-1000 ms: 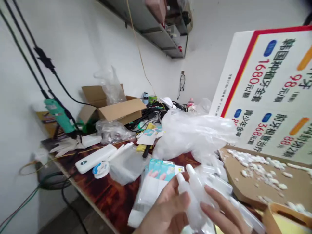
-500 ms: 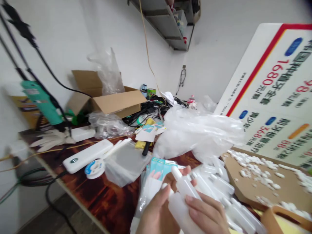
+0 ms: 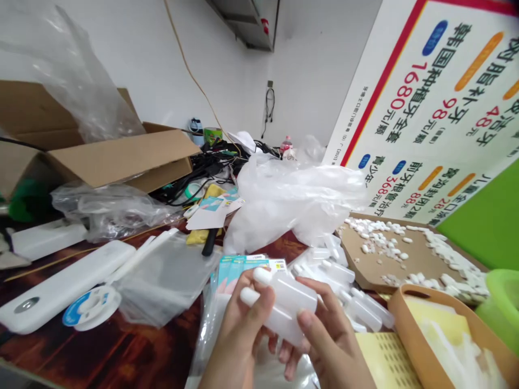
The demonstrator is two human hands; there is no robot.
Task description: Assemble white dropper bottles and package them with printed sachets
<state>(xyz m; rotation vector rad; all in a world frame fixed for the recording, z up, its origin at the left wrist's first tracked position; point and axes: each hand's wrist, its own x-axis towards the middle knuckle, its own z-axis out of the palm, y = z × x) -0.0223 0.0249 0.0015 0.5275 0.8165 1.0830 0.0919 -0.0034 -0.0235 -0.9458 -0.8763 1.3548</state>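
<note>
Two translucent white plastic bottles (image 3: 294,292) with rounded white caps lie side by side between my hands, their caps toward the left. My left hand (image 3: 239,329) is closed around the cap end, with the thumb on the lower bottle. Around the base end, my right hand (image 3: 334,335) grips both bottles between thumb and fingers. Under and behind my hands are blue-and-white printed cards (image 3: 239,266) and clear plastic sleeves (image 3: 205,329). More such bottles (image 3: 365,310) lie in a heap just right of my hands.
An orange basket (image 3: 409,319) and a cardboard tray (image 3: 365,265) with many small white pieces stand at right. A large plastic bag (image 3: 295,189) lies behind. To the left are a tape roll (image 3: 92,308), a long white device (image 3: 65,286), clear bags (image 3: 162,275) and an open carton (image 3: 121,156).
My view has swung right and closer to the table. Both bottles have tipped from steeply slanted to nearly lying, caps to the left. My right hand has shifted to their base end.
</note>
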